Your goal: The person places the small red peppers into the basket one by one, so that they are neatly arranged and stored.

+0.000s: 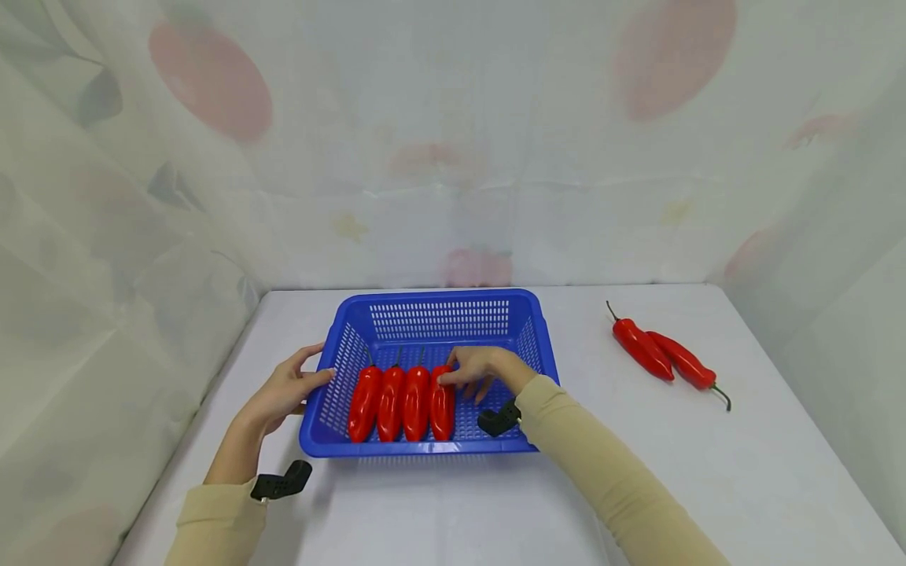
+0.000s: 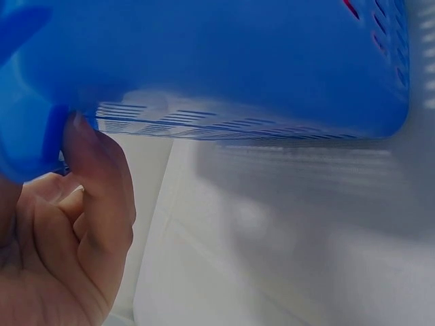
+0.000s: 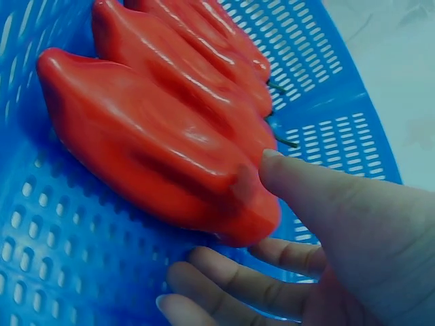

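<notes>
A blue plastic basket (image 1: 439, 449) with slotted walls stands on the white table. Its left rim is gripped by my left hand (image 1: 286, 389), thumb over the edge; in the left wrist view the fingers (image 2: 102, 183) curl against the underside of the rim. Several glossy red chili peppers lie side by side in the basket, stems toward the far wall. My right hand (image 1: 481, 368) reaches inside and holds the rightmost chili pepper (image 1: 442, 413) by its stem end. From the right wrist, the thumb and index finger straddle that end of the pepper (image 3: 149, 142), other fingers loosely spread.
Two more red chili peppers, one left (image 1: 640, 347) and one right (image 1: 683, 362), lie close together on the table (image 1: 658, 456) to the right of the basket. Patterned white cloth (image 1: 439, 204) hangs behind the table and along both sides.
</notes>
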Available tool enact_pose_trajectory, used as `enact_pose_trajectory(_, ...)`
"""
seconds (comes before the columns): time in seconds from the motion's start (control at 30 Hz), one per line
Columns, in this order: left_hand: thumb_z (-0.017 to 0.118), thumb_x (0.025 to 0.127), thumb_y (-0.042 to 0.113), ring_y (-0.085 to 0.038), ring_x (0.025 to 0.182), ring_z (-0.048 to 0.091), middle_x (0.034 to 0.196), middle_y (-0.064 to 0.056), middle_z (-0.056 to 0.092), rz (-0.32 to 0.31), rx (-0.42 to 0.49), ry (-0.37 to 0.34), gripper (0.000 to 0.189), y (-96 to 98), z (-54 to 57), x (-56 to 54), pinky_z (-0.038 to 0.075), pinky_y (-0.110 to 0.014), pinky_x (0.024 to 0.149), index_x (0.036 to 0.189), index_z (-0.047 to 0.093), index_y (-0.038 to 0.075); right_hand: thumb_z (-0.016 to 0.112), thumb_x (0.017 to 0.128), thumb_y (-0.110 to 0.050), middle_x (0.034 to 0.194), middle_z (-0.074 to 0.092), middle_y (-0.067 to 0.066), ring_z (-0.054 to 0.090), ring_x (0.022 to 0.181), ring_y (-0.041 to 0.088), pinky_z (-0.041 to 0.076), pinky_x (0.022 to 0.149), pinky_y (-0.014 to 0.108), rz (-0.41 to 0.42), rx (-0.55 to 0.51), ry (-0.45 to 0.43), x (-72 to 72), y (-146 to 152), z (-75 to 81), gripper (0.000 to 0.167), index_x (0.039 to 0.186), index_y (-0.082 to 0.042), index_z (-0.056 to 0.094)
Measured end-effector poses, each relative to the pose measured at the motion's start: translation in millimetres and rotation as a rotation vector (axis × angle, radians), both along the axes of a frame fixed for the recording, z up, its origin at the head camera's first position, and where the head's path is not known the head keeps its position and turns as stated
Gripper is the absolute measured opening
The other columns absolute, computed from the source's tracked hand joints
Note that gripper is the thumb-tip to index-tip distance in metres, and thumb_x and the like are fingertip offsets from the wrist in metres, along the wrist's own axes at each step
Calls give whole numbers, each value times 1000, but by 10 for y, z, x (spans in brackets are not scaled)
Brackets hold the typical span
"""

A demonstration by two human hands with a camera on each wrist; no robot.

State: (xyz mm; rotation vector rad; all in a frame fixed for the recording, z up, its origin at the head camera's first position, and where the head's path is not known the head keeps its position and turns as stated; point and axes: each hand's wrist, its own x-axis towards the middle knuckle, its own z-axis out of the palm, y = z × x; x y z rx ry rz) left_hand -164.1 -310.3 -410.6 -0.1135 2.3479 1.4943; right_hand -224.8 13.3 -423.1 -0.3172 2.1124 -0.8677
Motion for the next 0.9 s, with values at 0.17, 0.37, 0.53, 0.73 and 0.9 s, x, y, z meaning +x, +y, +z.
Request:
enact_pose_trajectory(0.17, 59, 89, 34, -28, 81, 68, 112, -28, 58, -4, 1, 0, 74, -8, -10, 0, 56, -45, 66, 147, 16, 16, 59, 89, -32, 103, 58, 16, 65, 87, 28, 57, 64, 36, 0, -7, 52, -26, 65, 94, 44, 121, -7, 44)
enact_pose_trajectory(0.37, 58, 90, 30, -30, 79, 68, 106, -26, 61, -13, 30, 8, 71, -1, -6, 2, 56, -47, 65, 147, 17, 15, 56, 91, -30, 103, 60, 18, 63, 89, 32, 56, 70, 40, 42, -15, 196, -49, 137, 217, 45, 127, -5, 45)
enact_pose_trajectory(0.53, 58, 90, 30, -29, 79, 68, 106, -25, 61, -16, 27, 8, 72, -6, -6, 2, 56, -47, 65, 147, 17, 14, 55, 92, -28, 101, 62, 22, 62, 87, 37, 55, 73, 43, 52, -51, 290, -44, 176, 323, 47, 130, -2, 45)
enact_pose_trajectory(0.73, 59, 90, 32, -29, 80, 68, 108, -26, 60, -12, 19, 4, 73, -12, -12, -4, 56, -46, 66, 147, 17, 15, 57, 91, -25, 98, 65, 18, 62, 78, 30, 54, 67, 31, 51, -100, 425, -30, 237, 422, 41, 124, -3, 50)
enact_pose_trajectory(0.9, 58, 90, 32, -29, 80, 68, 109, -27, 59, -13, 13, 6, 73, -7, -1, 2, 56, -46, 66, 147, 16, 15, 58, 90, -26, 101, 65, 11, 61, 81, 18, 51, 71, 26, 42, -114, 551, -23, 298, 486, 37, 120, -4, 54)
